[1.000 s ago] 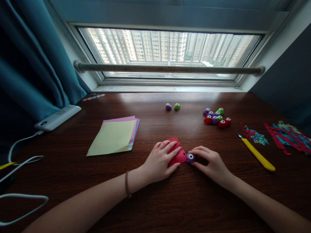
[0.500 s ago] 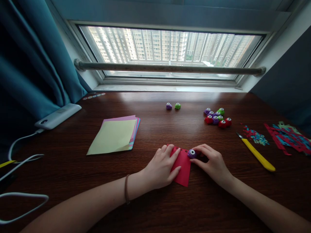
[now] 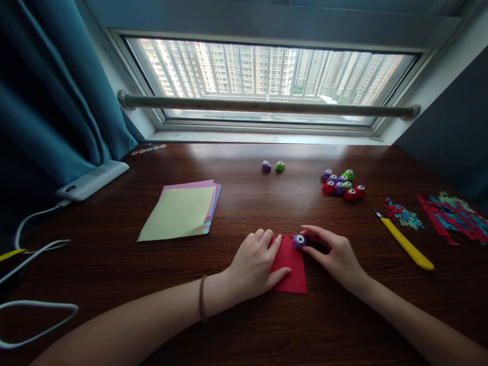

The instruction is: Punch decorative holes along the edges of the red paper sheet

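Two bare hands meet on a dark, glossy wooden table (image 3: pixel 114 264). The left hand (image 3: pixel 254 265) lies flat, fingers spread, pressing a matte red paper sheet (image 3: pixel 292 267) against the wood. The right hand (image 3: pixel 335 256) curls loosely, its fingertips closed around a small rounded purple punch (image 3: pixel 300 240) with a white star top, sitting at the sheet's far right corner. Farther back lie a neat stack of pastel papers (image 3: pixel 181 212), a cluster of plastic punches (image 3: pixel 341 184) and a slim yellow knife (image 3: pixel 406 244).
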The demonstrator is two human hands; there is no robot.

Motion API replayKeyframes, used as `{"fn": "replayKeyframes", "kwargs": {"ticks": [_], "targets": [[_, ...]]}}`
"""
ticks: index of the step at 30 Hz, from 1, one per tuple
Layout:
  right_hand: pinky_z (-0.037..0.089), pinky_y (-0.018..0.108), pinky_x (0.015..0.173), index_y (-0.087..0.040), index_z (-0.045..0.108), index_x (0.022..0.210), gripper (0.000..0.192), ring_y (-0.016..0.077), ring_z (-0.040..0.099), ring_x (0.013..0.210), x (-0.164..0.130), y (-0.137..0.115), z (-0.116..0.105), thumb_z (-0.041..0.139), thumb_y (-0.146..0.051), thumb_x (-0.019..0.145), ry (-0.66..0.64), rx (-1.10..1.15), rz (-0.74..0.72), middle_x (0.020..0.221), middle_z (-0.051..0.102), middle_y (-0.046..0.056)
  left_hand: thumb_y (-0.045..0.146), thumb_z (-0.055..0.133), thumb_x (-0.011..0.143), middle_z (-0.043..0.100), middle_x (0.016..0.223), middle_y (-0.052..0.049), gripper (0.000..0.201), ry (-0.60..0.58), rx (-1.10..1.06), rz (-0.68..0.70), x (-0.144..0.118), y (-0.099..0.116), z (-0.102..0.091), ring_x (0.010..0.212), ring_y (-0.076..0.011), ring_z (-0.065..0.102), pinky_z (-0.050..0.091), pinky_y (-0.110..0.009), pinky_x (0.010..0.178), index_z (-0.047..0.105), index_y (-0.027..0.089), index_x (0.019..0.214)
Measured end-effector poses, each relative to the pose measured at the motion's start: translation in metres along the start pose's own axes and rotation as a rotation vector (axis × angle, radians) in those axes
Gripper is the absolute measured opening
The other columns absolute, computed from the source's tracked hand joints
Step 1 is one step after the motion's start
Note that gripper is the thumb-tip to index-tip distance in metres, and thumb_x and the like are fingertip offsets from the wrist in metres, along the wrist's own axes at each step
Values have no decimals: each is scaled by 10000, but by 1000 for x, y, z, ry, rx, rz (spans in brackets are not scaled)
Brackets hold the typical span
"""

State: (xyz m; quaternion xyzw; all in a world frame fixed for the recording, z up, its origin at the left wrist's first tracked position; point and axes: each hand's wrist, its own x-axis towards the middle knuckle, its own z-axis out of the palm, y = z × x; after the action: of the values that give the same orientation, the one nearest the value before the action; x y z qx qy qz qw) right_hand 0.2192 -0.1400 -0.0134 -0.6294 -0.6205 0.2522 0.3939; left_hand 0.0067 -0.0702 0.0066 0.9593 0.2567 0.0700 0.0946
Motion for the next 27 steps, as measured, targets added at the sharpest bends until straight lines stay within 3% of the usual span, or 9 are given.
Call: {"fn": "replayKeyframes", "kwargs": {"ticks": [27], "targets": [[495, 351, 882, -218, 563, 1117, 370, 190, 595, 965, 0, -5, 1, 646, -277, 761, 12, 44, 26, 1094, 620, 40, 548, 454, 832, 515, 1036, -135, 602, 53, -16, 12, -1, -1, 0, 932, -286, 462, 415, -433, 811, 466, 103, 1238]]}}
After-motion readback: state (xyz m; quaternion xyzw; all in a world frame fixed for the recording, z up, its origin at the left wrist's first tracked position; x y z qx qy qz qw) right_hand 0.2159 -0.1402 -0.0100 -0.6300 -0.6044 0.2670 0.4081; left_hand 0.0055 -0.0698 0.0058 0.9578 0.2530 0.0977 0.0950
